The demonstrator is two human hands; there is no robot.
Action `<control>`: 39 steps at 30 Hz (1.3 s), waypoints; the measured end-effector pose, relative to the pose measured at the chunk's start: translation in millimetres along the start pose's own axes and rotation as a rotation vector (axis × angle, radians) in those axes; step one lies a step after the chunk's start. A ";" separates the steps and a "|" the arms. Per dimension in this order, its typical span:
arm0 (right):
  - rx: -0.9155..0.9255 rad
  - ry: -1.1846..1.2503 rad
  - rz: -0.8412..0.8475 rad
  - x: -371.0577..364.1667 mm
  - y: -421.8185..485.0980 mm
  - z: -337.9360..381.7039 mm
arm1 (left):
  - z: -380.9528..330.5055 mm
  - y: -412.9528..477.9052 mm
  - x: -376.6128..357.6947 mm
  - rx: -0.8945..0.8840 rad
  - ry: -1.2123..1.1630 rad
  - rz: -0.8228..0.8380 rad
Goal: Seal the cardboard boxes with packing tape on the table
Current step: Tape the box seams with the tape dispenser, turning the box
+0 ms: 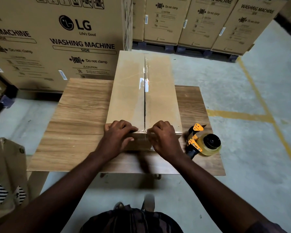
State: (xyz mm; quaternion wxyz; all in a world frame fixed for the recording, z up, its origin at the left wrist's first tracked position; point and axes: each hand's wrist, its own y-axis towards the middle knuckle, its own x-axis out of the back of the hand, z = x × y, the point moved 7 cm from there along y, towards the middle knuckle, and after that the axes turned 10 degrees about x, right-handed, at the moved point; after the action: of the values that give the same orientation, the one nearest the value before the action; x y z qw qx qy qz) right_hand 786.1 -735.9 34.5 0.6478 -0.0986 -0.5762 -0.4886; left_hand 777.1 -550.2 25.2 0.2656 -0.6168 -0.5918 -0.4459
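Cardboard box (pixel 133 91) lies lengthwise down the middle of the worktop (pixel 77 115), its far end overhanging the back edge, and clear tape (pixel 145 71) glints along the centre seam between the two top flaps. I read the step in hand as finishing that strip: my left hand (pixel 119 133) and right hand (pixel 163 135) are both pressed on the near top edge, either side of the seam, fingers (pixel 129 127) curled flat against the cardboard, holding nothing but rubbing the tape end down over the corner onto the front face. The next move, as I judge it, calls for firm pressure so the end sticks, then a reach to the right. The tape dispenser (pixel 202 142), yellow and black with a clear roll, lies on its side just beside the box's near right corner. Around the wood-grain worktop is a grey concrete floor (pixel 225 78) with yellow lines, and tall washing machine cartons (pixel 57 39) stand behind.
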 end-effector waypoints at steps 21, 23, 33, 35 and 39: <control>0.027 -0.045 0.131 -35.5 32.3 36.8 | 36.7 -19.4 25.3 0.151 -0.016 -0.198; 0.008 -0.058 0.115 -34.4 31.7 39.4 | 38.3 -22.5 25.6 0.132 -0.042 -0.194; 0.021 0.023 0.097 -52.4 48.0 55.9 | 60.0 -18.6 32.2 0.190 -0.239 -0.159; 0.026 0.002 0.102 -53.7 42.8 56.9 | 64.8 -21.9 32.3 0.200 -0.279 -0.141; 0.086 -0.001 0.078 -50.0 56.8 71.2 | 67.6 -21.8 35.9 0.259 -0.380 -0.209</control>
State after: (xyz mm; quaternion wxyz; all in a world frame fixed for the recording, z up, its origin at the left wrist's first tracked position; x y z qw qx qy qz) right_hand 789.3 -632.2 39.6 0.6699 -0.0934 -0.5924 -0.4377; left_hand 768.4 -471.3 20.7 0.1786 -0.5858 -0.7440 -0.2674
